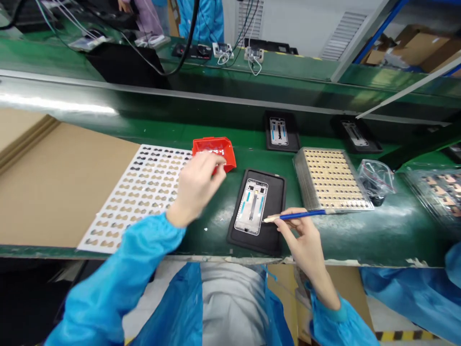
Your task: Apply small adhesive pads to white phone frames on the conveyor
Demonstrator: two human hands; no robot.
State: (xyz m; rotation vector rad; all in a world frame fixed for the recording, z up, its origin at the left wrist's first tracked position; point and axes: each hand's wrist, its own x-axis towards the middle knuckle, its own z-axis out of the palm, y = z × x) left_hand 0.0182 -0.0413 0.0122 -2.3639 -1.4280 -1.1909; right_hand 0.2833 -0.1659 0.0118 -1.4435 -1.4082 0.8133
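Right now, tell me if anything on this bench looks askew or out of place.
Nothing stands out. The left hand reaches at the red bin, the right hand holds a blue pen beside the phone frame, which sits squarely in its black tray. The white sheet lies flat.

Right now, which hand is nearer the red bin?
Left. The left hand reaches over the red bin, its fingers at the front edge. The right hand is well off to the right, holding a blue-handled tool at the black tray.
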